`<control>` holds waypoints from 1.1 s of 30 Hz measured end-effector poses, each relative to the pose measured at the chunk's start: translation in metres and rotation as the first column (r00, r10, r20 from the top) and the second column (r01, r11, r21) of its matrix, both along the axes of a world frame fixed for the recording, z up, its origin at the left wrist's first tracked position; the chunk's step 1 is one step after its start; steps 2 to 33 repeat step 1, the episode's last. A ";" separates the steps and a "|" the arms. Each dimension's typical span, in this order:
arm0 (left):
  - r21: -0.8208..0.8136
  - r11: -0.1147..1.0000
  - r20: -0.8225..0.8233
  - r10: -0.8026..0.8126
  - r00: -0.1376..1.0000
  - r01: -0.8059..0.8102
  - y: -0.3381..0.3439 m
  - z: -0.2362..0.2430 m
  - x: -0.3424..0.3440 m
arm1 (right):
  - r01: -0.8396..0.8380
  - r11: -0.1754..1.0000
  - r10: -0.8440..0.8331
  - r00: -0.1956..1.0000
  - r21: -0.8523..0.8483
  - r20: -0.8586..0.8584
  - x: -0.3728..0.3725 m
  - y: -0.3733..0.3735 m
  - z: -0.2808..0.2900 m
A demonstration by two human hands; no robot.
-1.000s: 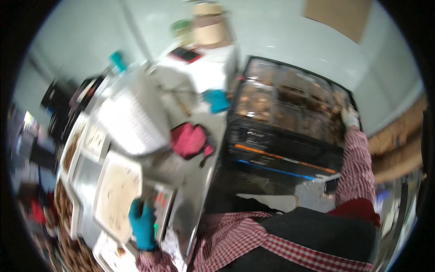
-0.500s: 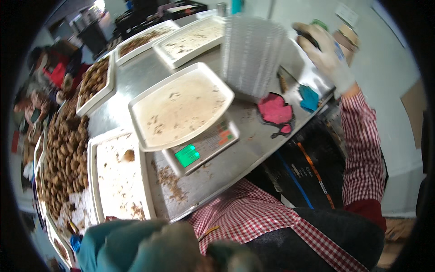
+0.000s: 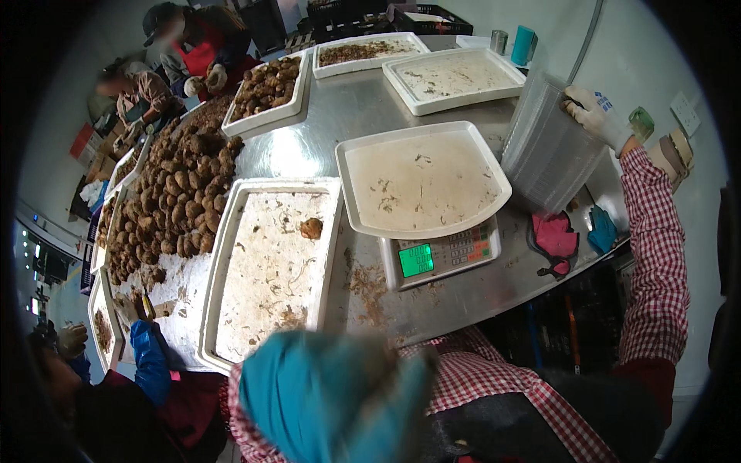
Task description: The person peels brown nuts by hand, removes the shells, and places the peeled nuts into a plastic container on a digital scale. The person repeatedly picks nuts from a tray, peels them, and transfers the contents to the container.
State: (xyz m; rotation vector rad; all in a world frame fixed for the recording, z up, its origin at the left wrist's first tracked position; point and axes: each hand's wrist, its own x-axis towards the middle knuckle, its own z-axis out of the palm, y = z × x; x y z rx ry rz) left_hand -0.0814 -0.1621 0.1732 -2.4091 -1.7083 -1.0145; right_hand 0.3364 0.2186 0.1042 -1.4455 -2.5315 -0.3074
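Note:
My right hand (image 3: pixel 600 116), in a white glove, has its fingers hooked over the top edge of a tall stack of clear plastic containers (image 3: pixel 552 150). The stack leans slightly on the metal table. My left hand (image 3: pixel 332 393), in a teal glove with a soiled palm side, hangs low in front of me, smeared by motion; its fingers cannot be made out. Between them stands a digital scale (image 3: pixel 444 255) with a green display, bearing a white tray (image 3: pixel 424 181) with scattered debris. Left of the scale, a white tray (image 3: pixel 270 255) holds one brown tuber (image 3: pixel 311 228).
A large heap of brown tubers (image 3: pixel 177 193) covers the table's left side. More white trays stand behind, one full of tubers (image 3: pixel 266 89). Pink (image 3: pixel 554 235) and teal (image 3: pixel 602 229) cloth items lie by the right edge. Co-workers (image 3: pixel 204 46) stand at the far left; a blue sleeve (image 3: pixel 149 359) reaches in near left.
My right hand has come from beyond the stack onto its top edge, and the stack now tilts. My left hand has shifted right. The whole view has turned toward the left.

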 end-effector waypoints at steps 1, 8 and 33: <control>0.006 1.000 -0.010 -0.011 1.000 0.011 0.002 0.003 0.003 | 0.012 1.000 -0.012 1.000 -0.020 0.028 0.008 0.003 0.002; 0.006 1.000 -0.010 -0.011 1.000 0.011 0.002 0.003 0.003 | 0.012 1.000 -0.012 1.000 -0.020 0.028 0.008 0.003 0.002; 0.006 1.000 -0.010 -0.011 1.000 0.011 0.002 0.003 0.003 | 0.012 1.000 -0.012 1.000 -0.020 0.028 0.008 0.003 0.002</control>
